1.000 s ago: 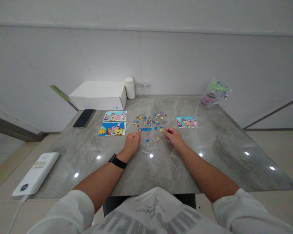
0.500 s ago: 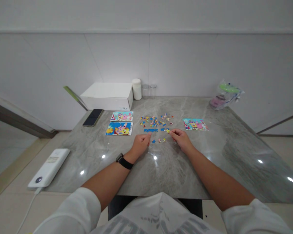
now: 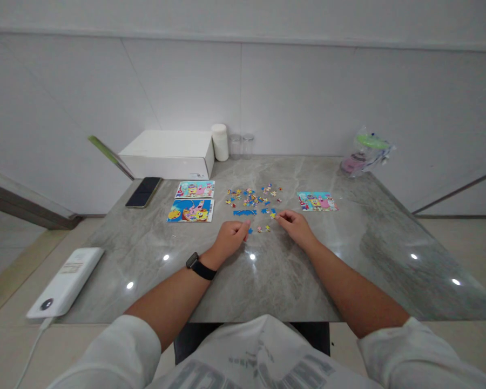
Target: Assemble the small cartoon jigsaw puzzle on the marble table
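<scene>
Several small colourful puzzle pieces lie scattered on the grey marble table. A short joined blue strip of pieces lies just in front of them. My left hand, with a black watch on its wrist, rests curled on the table, its fingertips pinched at a small blue piece. My right hand rests curled too, its fingertips pinched beside a yellow piece. Whether either hand grips a piece is too small to make out.
Two cartoon picture cards lie left of the pieces and one card to the right. A phone, a white box, a white jar, two glass jars, a plastic bag and a white power bank sit around.
My left hand has slid a little right, from the blue strip toward the loose pieces in front. The view has shifted slightly; my right hand stays put.
</scene>
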The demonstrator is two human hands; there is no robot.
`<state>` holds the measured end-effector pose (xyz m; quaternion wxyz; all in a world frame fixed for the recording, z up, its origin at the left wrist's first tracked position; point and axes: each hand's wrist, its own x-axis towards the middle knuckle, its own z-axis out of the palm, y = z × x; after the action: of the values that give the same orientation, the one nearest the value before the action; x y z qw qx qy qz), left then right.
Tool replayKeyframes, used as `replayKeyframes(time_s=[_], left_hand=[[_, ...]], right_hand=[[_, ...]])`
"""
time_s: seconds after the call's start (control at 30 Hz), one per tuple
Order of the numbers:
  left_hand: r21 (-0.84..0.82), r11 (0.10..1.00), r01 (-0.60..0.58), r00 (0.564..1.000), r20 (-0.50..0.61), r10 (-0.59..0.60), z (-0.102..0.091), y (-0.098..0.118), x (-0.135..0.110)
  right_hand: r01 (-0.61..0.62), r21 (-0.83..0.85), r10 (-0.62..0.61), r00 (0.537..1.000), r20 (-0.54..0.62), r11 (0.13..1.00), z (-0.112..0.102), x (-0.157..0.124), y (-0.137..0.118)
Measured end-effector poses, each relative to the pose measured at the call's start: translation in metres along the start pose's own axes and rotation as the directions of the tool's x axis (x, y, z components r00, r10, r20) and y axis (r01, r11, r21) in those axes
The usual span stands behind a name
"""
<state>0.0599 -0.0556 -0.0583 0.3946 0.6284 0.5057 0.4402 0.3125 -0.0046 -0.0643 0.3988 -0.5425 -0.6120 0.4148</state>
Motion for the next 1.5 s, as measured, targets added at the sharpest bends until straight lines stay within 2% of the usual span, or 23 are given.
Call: replayKeyframes(time_s=[0.1, 0.23, 0.33, 0.43, 0.57, 0.67, 0.77, 0.83, 0.97, 1.1, 1.27, 1.5], left_hand=[[-0.023, 1.000, 0.009, 1.000, 0.008, -0.009, 0.000, 0.001, -0.001], [0.005, 1.000, -0.018, 1.000, 0.019, 0.018, 0.000, 0.000, 0.000], [0.030, 0.998, -0.051, 0.998, 0.029, 0.051, 0.001, -0.001, 0.000], [0.035, 0.997, -0.063, 0.998, 0.031, 0.062, 0.000, -0.003, -0.001], [0.028, 0.997, -0.068, 0.997, 0.033, 0.067, -0.001, -0.001, 0.000], [0.126, 0.976, -0.179, 0.984, 0.046, 0.174, -0.001, 0.003, 0.002], [0.292, 0.894, -0.340, 0.939, 0.154, 0.307, 0.000, 0.003, 0.001], [0.380, 0.827, -0.414, 0.906, 0.258, 0.335, 0.003, 0.002, -0.002], [0.531, 0.704, -0.472, 0.874, 0.388, 0.294, 0.011, -0.002, -0.010], [0.614, 0.611, -0.499, 0.855, 0.463, 0.234, 0.021, -0.004, -0.013], [0.615, 0.584, -0.530, 0.832, 0.511, 0.217, 0.026, -0.006, -0.012], [0.617, 0.577, -0.536, 0.829, 0.514, 0.221, 0.022, -0.002, -0.016]], right_hand=[[0.047, -0.212, -0.041, 0.999, 0.028, 0.976, -0.009, -0.002, 0.003], [0.114, -0.442, -0.070, 0.991, 0.115, 0.890, -0.018, -0.005, 0.005], [0.156, -0.553, -0.066, 0.982, 0.179, 0.819, -0.022, -0.006, 0.005], [0.174, -0.614, -0.068, 0.979, 0.192, 0.770, -0.026, -0.005, 0.005], [0.243, -0.590, -0.130, 0.965, 0.228, 0.770, -0.028, -0.004, 0.006], [0.306, -0.554, -0.171, 0.944, 0.281, 0.774, -0.024, -0.006, 0.008], [0.348, -0.544, -0.184, 0.925, 0.333, 0.763, -0.019, -0.008, 0.008], [0.361, -0.542, -0.184, 0.917, 0.354, 0.759, -0.017, -0.009, 0.008], [0.367, -0.534, -0.183, 0.912, 0.366, 0.762, -0.015, -0.010, 0.006], [0.381, -0.540, -0.203, 0.910, 0.361, 0.750, -0.013, -0.010, 0.005], [0.387, -0.542, -0.211, 0.909, 0.359, 0.746, -0.011, -0.009, 0.005], [0.395, -0.527, -0.213, 0.903, 0.373, 0.752, -0.006, -0.010, 0.004]])
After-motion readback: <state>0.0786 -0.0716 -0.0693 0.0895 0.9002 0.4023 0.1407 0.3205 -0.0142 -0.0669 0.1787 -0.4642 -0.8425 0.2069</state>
